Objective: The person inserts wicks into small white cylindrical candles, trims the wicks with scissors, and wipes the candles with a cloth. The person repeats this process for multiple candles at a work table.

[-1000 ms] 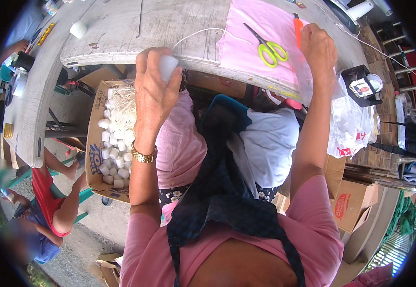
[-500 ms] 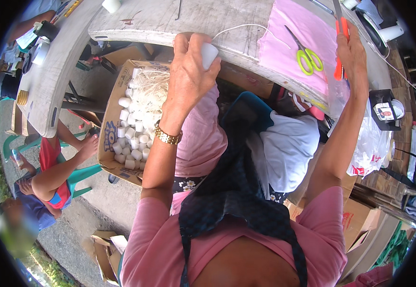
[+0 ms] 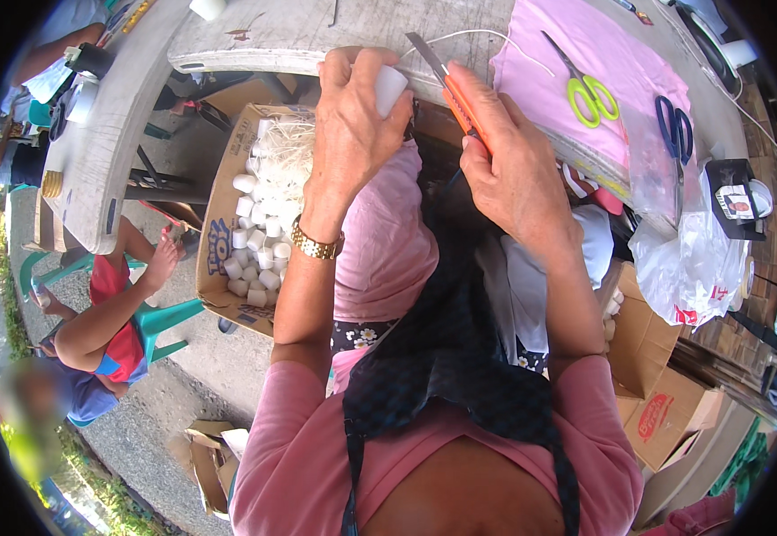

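Observation:
My left hand [image 3: 353, 129] is closed around a small white cylindrical piece [image 3: 390, 91] at the front edge of the table [image 3: 299, 40]. Gripped in my right hand [image 3: 518, 170] is an orange utility knife [image 3: 467, 105]. Its blade is out and points up and left, a little to the right of the white piece and apart from it. A thin white cord [image 3: 496, 34] lies on the table just beyond the blade. Right of it, green-handled scissors [image 3: 591, 98] rest on a pink cloth [image 3: 527, 62].
Below left stands a cardboard box [image 3: 214, 201] holding many white pieces [image 3: 268, 255] and pale fibres [image 3: 286, 161]. Blue-handled scissors [image 3: 674, 129] and a plastic bag [image 3: 688, 268] are at the right. A seated person [image 3: 107, 330] is at far left. Another cardboard box [image 3: 643, 344] stands lower right.
My right hand has brought the utility knife from the table's right side leftward and nearer, close to the white piece. The left hand stays almost in place, still holding that piece.

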